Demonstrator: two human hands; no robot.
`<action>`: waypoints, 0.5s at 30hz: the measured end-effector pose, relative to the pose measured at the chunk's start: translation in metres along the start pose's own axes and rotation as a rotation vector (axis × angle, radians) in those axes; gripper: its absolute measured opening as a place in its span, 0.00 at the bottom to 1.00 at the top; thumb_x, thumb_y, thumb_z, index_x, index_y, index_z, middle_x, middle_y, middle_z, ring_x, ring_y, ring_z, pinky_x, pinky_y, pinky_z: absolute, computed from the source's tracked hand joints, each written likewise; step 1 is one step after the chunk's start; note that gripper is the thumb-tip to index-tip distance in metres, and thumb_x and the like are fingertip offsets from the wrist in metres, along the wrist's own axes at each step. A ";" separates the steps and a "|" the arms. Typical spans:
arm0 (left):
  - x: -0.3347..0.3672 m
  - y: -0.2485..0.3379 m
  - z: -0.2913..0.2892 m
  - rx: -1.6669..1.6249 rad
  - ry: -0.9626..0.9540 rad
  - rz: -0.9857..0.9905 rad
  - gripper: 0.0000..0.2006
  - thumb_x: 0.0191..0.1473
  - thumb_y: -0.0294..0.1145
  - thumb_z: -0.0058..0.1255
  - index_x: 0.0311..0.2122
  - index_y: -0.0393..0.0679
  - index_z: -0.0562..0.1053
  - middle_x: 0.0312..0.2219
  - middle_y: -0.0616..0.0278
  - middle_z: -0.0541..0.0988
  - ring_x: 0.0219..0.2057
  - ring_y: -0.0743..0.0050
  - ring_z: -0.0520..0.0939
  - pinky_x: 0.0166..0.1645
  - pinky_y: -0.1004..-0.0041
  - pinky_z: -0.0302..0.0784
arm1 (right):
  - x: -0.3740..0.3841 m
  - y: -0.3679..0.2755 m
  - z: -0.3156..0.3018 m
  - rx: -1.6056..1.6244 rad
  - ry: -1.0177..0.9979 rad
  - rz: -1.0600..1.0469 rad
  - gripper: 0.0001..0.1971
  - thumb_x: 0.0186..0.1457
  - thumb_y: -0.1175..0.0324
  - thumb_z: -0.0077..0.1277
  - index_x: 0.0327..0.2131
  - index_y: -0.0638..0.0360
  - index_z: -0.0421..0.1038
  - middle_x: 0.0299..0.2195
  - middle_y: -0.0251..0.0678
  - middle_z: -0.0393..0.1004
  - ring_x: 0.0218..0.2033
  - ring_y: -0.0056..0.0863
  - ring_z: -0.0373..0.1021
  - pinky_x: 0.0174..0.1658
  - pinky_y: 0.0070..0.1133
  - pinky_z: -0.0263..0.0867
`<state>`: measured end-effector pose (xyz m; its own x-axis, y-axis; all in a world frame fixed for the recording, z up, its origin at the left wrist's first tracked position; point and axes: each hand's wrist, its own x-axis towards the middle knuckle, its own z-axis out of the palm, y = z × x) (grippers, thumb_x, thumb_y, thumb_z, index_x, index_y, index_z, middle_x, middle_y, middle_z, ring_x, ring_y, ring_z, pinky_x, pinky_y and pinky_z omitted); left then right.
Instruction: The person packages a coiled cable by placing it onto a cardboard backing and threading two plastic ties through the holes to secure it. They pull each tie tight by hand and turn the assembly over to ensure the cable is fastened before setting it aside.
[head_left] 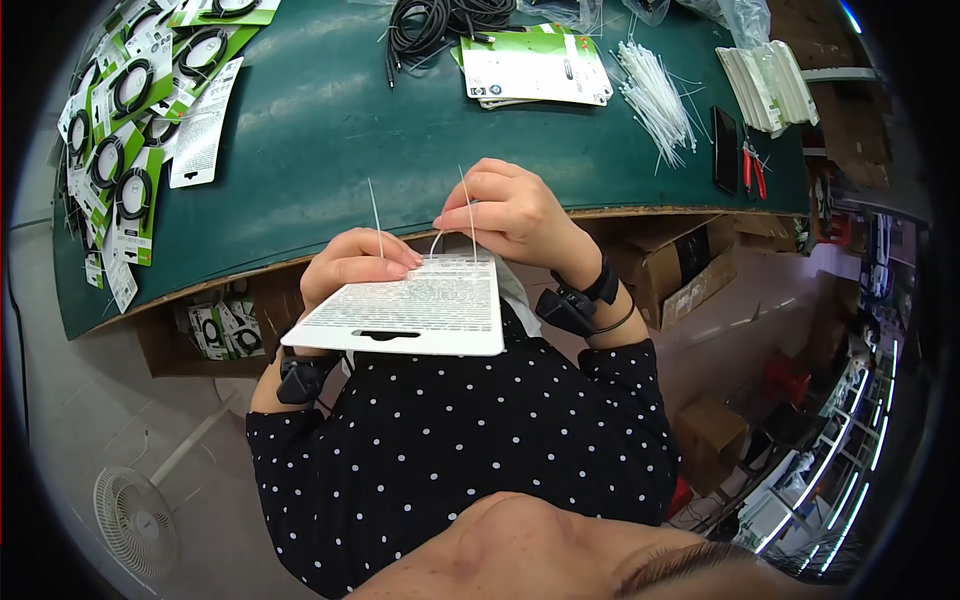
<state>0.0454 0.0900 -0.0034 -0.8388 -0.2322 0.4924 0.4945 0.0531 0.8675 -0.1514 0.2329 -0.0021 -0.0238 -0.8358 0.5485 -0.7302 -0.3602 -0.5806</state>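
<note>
The white packaging card [410, 310] is held flat, close to the person's chest and just in front of the near edge of the green table [330, 150]. It is a rectangular card seen from its printed back, covered in fine lines of small dark text, with a slotted hang hole near the edge closest to the body. The left hand [350, 268] grips the card's far left corner, fingers curled over the top and thumb hidden beneath. The right hand [510, 215] is closed in a pinch on a thin white cable tie [468, 215], which loops at the card's far edge and has two ends standing upward, one by each hand. Both wrists wear black bands. On the table lie rows of green and white packaged cables [130, 140] at the left, a coil of black cable [440, 22], a stack of cards [535, 68], a heap of loose white ties [655, 100], a dark phone [725, 150] and red-handled cutters [753, 170].
</note>
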 end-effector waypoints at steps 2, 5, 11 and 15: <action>-0.001 0.002 0.001 -0.058 0.047 0.001 0.09 0.46 0.30 0.63 0.33 0.42 0.77 0.34 0.60 0.77 0.36 0.62 0.81 0.46 0.60 0.79 | -0.004 0.002 0.000 0.009 -0.033 0.021 0.09 0.41 0.76 0.60 0.31 0.55 0.79 0.28 0.28 0.75 0.30 0.29 0.71 0.31 0.23 0.68; -0.002 0.006 -0.004 -0.036 0.033 0.033 0.08 0.45 0.29 0.64 0.32 0.43 0.78 0.33 0.61 0.77 0.36 0.64 0.82 0.49 0.59 0.77 | -0.005 -0.005 -0.002 0.065 -0.066 0.025 0.09 0.41 0.75 0.60 0.31 0.54 0.79 0.28 0.28 0.75 0.30 0.28 0.71 0.31 0.23 0.68; -0.004 0.006 -0.008 0.065 -0.078 0.085 0.06 0.44 0.29 0.64 0.29 0.46 0.78 0.29 0.65 0.77 0.35 0.68 0.81 0.62 0.49 0.62 | -0.001 -0.009 -0.004 0.022 -0.053 0.007 0.08 0.41 0.74 0.60 0.30 0.53 0.79 0.29 0.27 0.75 0.30 0.28 0.70 0.31 0.24 0.67; -0.004 0.006 -0.002 -0.003 -0.033 0.074 0.06 0.44 0.28 0.65 0.27 0.47 0.77 0.28 0.67 0.76 0.34 0.71 0.81 0.65 0.47 0.55 | 0.002 -0.012 -0.002 -0.030 -0.009 -0.037 0.08 0.40 0.73 0.61 0.29 0.52 0.79 0.30 0.26 0.75 0.31 0.28 0.70 0.31 0.24 0.67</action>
<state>0.0523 0.0890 0.0002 -0.8069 -0.1956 0.5573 0.5561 0.0662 0.8284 -0.1437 0.2366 0.0069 0.0095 -0.8260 0.5635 -0.7504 -0.3784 -0.5419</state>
